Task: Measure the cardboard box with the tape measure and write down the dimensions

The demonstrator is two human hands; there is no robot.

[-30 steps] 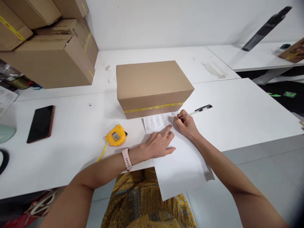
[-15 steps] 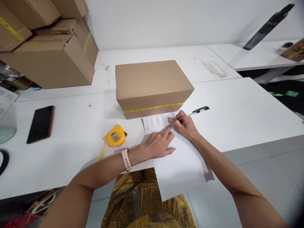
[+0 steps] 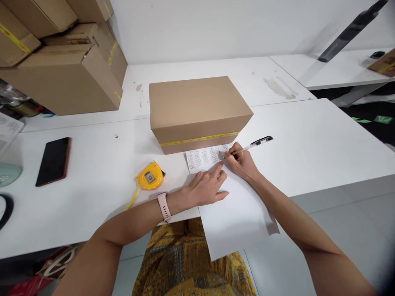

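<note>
A sheet of paper (image 3: pixel 228 226) lies partly on the table, its lower part hanging over the front edge. Several columns of small handwriting fill its top. My right hand (image 3: pixel 243 164) is closed around a pen (image 3: pixel 257 142), whose tip is at the written lines. Resting on the sheet, my left hand (image 3: pixel 207 188) has its fingers apart and holds nothing; its index fingertip is near the pen tip. A closed cardboard box (image 3: pixel 200 105) with a yellow tape strip stands just behind the paper's top edge. To the left sits a yellow tape measure (image 3: pixel 150 176), its blade partly out.
A dark phone (image 3: pixel 54 161) lies on the left of the white table (image 3: pixel 296 152). Cardboard boxes (image 3: pixel 68 78) are stacked at the back left. On the right-hand table a dark bottle-like object (image 3: pixel 348 35) stands near another box (image 3: pixel 384 63).
The view has shifted very slightly. Both hands stay in nearly the same place, with the pen still at the written lines.
</note>
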